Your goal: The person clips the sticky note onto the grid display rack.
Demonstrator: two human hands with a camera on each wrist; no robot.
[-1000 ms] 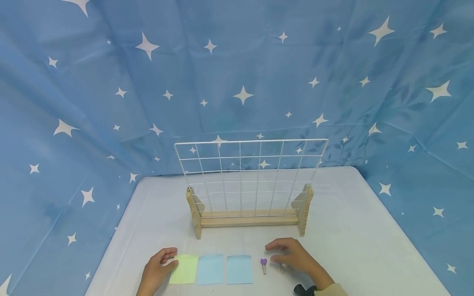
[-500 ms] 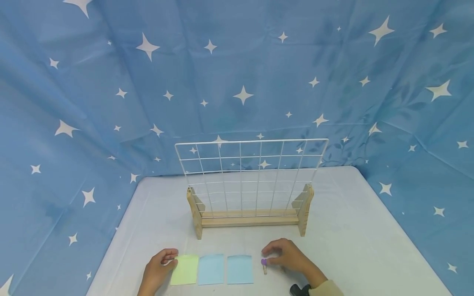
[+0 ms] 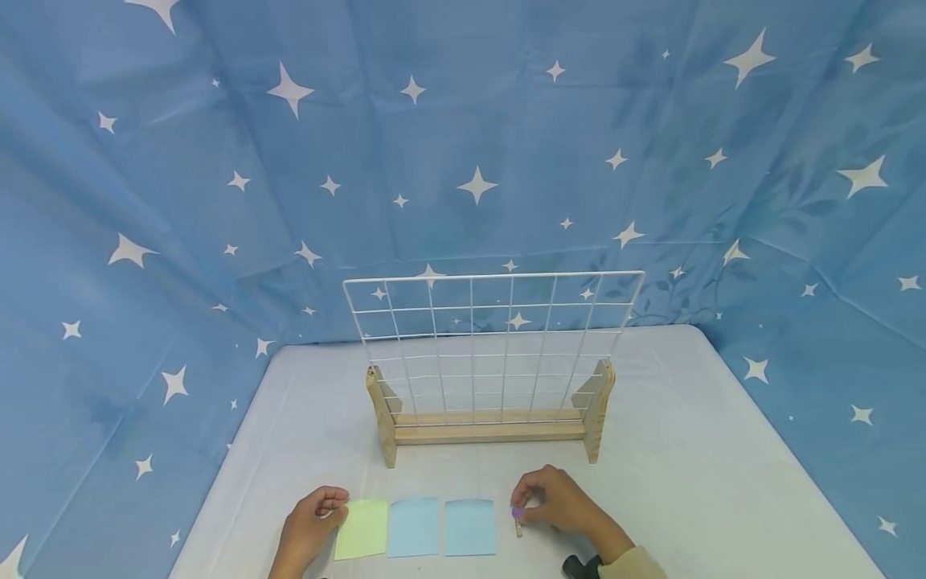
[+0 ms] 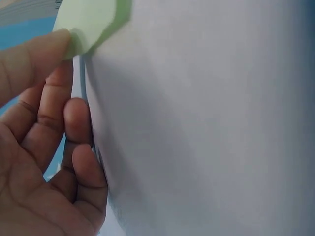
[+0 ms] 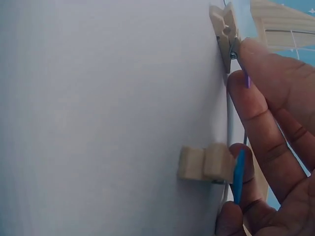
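Note:
At the front of the table my left hand (image 3: 307,527) pinches the upper left corner of a yellow-green sticky note (image 3: 363,531), thumb on top; that corner curls in the left wrist view. Two light blue sticky notes (image 3: 413,527) lie in a row to its right. My right hand (image 3: 570,508) pinches a small wooden clothespin (image 5: 224,34) with a purple heart (image 3: 517,512) between thumb and index finger. A second wooden clothespin (image 5: 204,163) with a blue decoration lies beside the other fingers in the right wrist view; the hand hides most of it in the head view.
Behind the notes stands a white wire grid (image 3: 492,334) in a wooden base (image 3: 489,434) with two upright side pieces. The white table (image 3: 694,450) runs back to a blue star-patterned curtain (image 3: 463,121). A black wrist device (image 3: 579,568) sits by the right sleeve.
My right hand has moved left from above the clothespins and closed its thumb and index finger on the purple-heart one. The left hand stays at the yellow-green note, whose lower edge has turned slightly.

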